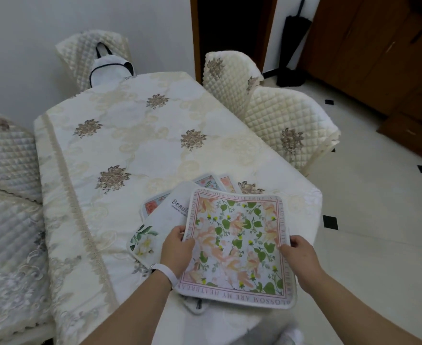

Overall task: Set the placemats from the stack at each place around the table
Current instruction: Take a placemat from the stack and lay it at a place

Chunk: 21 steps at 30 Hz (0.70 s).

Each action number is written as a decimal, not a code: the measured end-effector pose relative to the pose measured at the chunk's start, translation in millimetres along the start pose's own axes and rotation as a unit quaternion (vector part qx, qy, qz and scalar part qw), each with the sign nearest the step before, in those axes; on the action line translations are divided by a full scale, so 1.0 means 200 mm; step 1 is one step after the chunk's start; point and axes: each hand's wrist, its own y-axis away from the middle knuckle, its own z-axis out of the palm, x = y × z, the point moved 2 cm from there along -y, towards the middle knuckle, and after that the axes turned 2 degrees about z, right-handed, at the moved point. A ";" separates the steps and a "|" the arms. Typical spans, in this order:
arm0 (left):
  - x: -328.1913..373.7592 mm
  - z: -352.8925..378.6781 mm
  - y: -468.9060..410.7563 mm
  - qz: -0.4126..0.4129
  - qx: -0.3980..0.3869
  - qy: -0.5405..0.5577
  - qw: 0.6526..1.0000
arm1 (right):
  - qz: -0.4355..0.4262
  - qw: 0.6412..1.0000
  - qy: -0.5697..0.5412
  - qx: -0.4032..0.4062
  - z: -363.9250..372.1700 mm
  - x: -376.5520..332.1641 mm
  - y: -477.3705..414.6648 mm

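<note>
A stack of square placemats lies at the near right corner of the table (pixel 120 135). The top placemat (pixel 239 242) has green leaves, peach flowers and a pink lettered border. My left hand (pixel 177 247) grips its left edge, thumb on top. My right hand (pixel 300 257) holds its right edge. Under it a white placemat (pixel 155 225) printed "Beau..." with a white flower sticks out to the left. Another placemat (pixel 205 183) with small flower panels shows at the back of the stack.
The table wears a cream cloth with brown flower motifs. Quilted cream chairs stand at the far right (pixel 287 128), far end (pixel 85 53) and left (pixel 5 150). A white bag (pixel 110 68) sits on the far chair. Tiled floor lies to the right, with a wooden cabinet (pixel 379 53) beyond.
</note>
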 end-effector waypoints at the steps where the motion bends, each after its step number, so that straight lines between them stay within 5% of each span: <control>1: 0.04 0.07 0.02 0.004 0.000 -0.011 1.000 | -0.002 1.000 -0.012 -0.001 -0.07 0.01 -0.01; 21: 0.99 1.66 0.29 0.102 -0.096 -0.048 0.989 | -0.027 0.981 -0.138 0.135 -1.79 0.26 -0.35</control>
